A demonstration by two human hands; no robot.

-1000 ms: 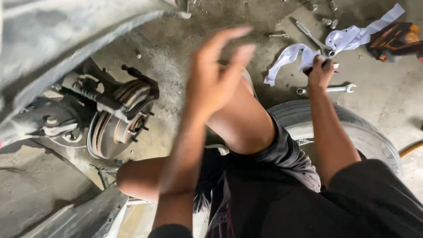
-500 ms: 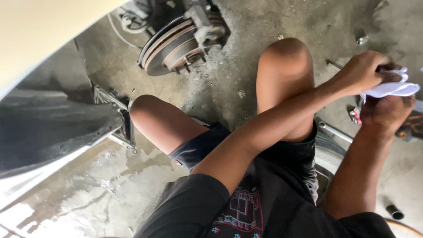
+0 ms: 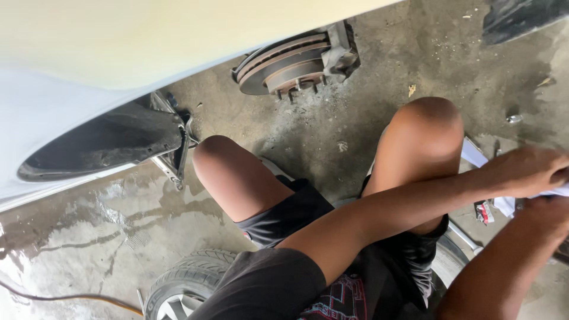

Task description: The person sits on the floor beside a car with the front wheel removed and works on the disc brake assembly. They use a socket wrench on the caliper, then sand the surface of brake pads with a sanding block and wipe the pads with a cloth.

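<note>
Both hands meet at the three o'clock edge; the left hand reaches across the knees and pinches a crumpled white paper cloth; the right hand lies just beneath, touching the same cloth, its grip partly cut off by the frame; a bare grey metal brake disc hangs at twelve o'clock; a black rubber tyre lies at seven o'clock.
</note>
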